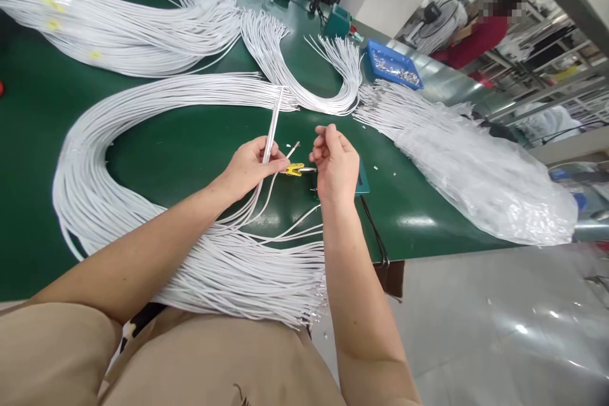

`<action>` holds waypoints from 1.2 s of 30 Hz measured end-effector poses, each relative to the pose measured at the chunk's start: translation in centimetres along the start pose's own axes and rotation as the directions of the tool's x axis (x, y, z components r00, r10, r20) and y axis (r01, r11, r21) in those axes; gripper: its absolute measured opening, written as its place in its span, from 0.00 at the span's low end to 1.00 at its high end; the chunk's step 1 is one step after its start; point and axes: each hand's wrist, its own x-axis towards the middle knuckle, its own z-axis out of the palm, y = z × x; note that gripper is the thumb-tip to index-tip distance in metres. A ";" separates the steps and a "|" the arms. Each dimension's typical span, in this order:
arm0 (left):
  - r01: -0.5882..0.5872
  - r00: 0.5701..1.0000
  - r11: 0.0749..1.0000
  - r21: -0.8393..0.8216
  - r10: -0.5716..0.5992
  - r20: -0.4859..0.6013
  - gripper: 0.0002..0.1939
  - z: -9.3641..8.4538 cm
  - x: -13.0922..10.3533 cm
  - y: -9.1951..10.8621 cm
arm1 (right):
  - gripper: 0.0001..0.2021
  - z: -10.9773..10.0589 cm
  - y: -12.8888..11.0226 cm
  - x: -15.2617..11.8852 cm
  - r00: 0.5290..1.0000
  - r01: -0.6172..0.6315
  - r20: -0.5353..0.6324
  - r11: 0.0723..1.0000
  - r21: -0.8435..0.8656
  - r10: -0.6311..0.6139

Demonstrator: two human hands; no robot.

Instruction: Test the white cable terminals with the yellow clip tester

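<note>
My left hand [252, 168] pinches several white cables [273, 127] between thumb and fingers; they run up toward the big curved bundle [90, 139] and down to its lower part. Just right of the left thumb is a yellow clip-like piece [295, 169], close to a dark and green device that my right wrist partly hides. My right hand [335, 162] is raised over this device [363, 179], fingers curled and thumb up near the index finger. What those fingers hold, if anything, is too small to make out. Loose cable ends lie between both hands.
More white cable bundles lie at the back left [143, 32] and back middle [295, 85]. A blue tray [392, 63] of small parts stands at the back. A plastic-wrapped bundle [476, 158] crosses the table's right side. A person in red [480, 41] is at the back right.
</note>
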 end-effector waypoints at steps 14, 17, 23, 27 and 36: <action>-0.031 0.999 0.994 0.108 0.032 -0.009 0.13 0.0 -0.3 0.7 | 0.07 0.5 1.4 -1.4 0.981 -0.118 0.153 0.992 -0.033 0.122; -0.057 0.998 0.994 0.094 0.057 0.002 0.12 0.0 -0.3 0.5 | 0.07 0.4 1.6 -1.3 0.920 -0.343 0.267 0.921 0.186 0.289; -0.050 0.997 0.999 0.018 0.049 0.066 0.12 0.2 -0.2 0.4 | 0.09 0.4 1.1 -0.7 0.889 -0.427 0.275 0.880 0.206 0.367; -0.051 0.995 0.998 0.021 0.049 0.090 0.13 0.3 -0.2 0.5 | 0.12 0.6 0.7 0.0 0.878 -0.415 0.309 0.904 0.106 0.367; -0.042 0.997 0.999 0.034 0.040 0.067 0.11 0.3 -0.2 0.4 | 0.14 -0.4 1.2 -1.0 0.833 -0.513 0.352 0.832 0.208 0.426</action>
